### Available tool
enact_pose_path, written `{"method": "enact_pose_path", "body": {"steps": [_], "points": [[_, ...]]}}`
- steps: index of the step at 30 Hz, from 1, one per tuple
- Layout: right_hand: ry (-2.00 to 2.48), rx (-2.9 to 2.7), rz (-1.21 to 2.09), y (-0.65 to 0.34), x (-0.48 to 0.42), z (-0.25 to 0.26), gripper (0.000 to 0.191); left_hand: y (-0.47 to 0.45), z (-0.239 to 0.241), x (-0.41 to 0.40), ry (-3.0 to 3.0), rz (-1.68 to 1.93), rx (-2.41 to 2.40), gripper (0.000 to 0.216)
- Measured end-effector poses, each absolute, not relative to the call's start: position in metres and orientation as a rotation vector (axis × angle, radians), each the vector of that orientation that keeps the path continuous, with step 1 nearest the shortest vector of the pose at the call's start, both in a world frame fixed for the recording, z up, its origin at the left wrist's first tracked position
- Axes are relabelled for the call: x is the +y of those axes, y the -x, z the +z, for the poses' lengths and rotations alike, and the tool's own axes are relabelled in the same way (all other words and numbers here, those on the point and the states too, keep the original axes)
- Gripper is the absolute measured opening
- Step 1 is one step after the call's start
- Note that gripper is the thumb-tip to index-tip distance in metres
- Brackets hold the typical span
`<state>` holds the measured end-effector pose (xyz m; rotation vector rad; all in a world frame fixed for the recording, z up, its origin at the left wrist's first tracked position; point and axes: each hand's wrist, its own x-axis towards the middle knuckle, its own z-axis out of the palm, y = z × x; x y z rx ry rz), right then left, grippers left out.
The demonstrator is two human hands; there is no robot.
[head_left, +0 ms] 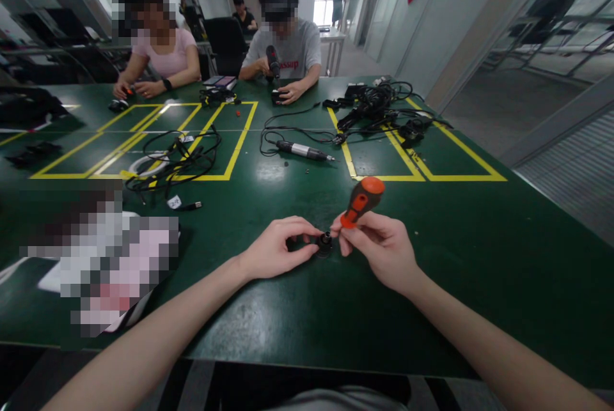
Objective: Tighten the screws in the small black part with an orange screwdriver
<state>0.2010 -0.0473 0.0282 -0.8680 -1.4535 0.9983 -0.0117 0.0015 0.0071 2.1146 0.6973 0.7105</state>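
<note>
Orange-black screwdriver (361, 202) — in right hand (384, 246)

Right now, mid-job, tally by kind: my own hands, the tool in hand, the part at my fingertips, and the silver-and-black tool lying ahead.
Own hands: 2, left hand and right hand
Orange-and-dark handled tool: 1, in the right hand
Small dark part: 1, at the left fingertips
Silver-and-black tool: 1
Total: 5
</note>
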Motion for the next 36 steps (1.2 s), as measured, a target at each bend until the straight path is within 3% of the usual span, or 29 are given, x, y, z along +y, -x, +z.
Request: {"method": "enact_pose_path", "body": {"steps": [6,16,36], "points": [[0.802,-1.399,1.081,-0.2016,-0.0487,0.0249,0.027,0.012,0.0067,0.0023,-2.135,0.704,0.694,0.021],[0.894,-1.454,0.915,-0.2032,-0.0481,0.0245,0.018,0.0118,0.0064,0.0022,-2.142,0.709,0.688,0.024],[0.858,-1.362,0.987,-0.2015,-0.0486,0.0256,0.022,0.0118,0.0038,0.0024,-2.168,0.697,0.704,0.026]]}}
